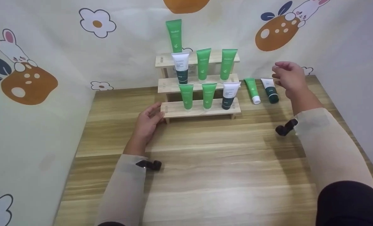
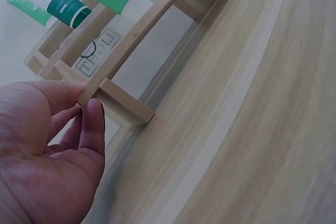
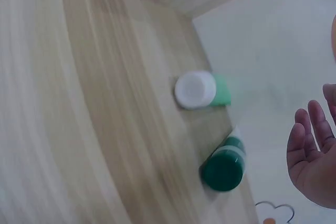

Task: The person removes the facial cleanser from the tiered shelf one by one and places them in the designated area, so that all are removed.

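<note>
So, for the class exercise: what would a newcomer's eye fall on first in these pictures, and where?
Probably the bright green tubes on the pale three-step wooden stand, central in the head view. Next, perhaps, the left grip pinching the left end of the lowest step, and the empty right grip near two tubes lying right of the stand. Printed rabbits on the backdrop, upper left and upper right, also stand out.

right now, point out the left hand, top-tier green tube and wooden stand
Left hand (image 1: 146, 121), head view: its middle
Green tube (image 1: 175, 36), head view: its front
Wooden stand (image 1: 174, 110), head view: front tier's bare top
</note>
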The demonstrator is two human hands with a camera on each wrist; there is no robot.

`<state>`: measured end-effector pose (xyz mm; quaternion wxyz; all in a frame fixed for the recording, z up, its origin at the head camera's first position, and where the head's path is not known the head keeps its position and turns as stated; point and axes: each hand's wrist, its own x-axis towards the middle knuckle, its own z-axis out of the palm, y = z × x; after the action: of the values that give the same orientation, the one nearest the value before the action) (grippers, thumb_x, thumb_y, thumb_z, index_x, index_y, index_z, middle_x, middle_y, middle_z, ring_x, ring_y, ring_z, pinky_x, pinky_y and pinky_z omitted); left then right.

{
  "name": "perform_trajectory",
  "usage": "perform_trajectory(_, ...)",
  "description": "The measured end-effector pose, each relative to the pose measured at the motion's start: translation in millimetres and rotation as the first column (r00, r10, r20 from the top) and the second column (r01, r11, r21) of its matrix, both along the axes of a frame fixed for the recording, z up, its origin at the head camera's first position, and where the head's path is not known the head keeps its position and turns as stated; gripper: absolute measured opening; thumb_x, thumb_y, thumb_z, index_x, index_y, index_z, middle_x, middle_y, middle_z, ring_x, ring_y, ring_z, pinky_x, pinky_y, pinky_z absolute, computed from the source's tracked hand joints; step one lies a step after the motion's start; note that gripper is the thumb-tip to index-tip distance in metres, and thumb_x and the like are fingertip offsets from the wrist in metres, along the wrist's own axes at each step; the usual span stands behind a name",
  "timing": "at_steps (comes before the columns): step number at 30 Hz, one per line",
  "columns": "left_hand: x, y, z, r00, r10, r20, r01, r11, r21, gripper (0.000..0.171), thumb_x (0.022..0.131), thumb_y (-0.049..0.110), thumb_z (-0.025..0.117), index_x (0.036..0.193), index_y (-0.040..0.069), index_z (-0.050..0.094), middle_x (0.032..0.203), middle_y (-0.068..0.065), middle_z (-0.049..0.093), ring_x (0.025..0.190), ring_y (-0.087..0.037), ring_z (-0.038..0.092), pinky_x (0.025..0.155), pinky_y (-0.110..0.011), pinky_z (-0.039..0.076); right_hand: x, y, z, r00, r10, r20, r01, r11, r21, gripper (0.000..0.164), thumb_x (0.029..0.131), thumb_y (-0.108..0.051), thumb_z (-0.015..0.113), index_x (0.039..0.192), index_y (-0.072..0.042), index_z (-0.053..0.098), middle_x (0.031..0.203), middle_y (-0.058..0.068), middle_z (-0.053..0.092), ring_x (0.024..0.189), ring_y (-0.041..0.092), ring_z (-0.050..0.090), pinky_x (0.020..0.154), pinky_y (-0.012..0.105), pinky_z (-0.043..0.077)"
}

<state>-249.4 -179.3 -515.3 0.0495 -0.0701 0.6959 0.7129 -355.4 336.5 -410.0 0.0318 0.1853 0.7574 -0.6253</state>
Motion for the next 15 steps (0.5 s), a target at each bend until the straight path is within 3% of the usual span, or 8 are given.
perform_trajectory(7,-0.7,-1.7,-1.8,1.000,-0.010,0.002,0.010,1.000,-0.025,0.053,0.104,0.014,0.071,0.155,0.015,0.057,0.161,-0.004,0.056,0.125,-0.014,0.066,0.094,-0.021,0.061,8.5,-24.3,21.5,0.995,0.007,-0.096,-0.018,0.994,-0.105,0.053,0.096,-0.040,0.080,0.142,-0.018,0.063,0.128,-0.003,0.068,0.118,0.017,0.065,0.096,0.030,0.057)
perform_trajectory(15,-0.3,-1.5,-0.8,1.000,-0.014,0.008,0.014,1.000,-0.020,0.053,0.105,0.013,0.069,0.156,0.014,0.055,0.164,-0.004,0.052,0.132,-0.017,0.065,0.098,-0.022,0.061,16.0,-46.8,37.3,0.984,0.070,-0.162,-0.090,0.989,-0.115,0.046,0.097,-0.039,0.079,0.136,-0.017,0.066,0.122,-0.001,0.069,0.113,0.018,0.067,0.092,0.030,0.058)
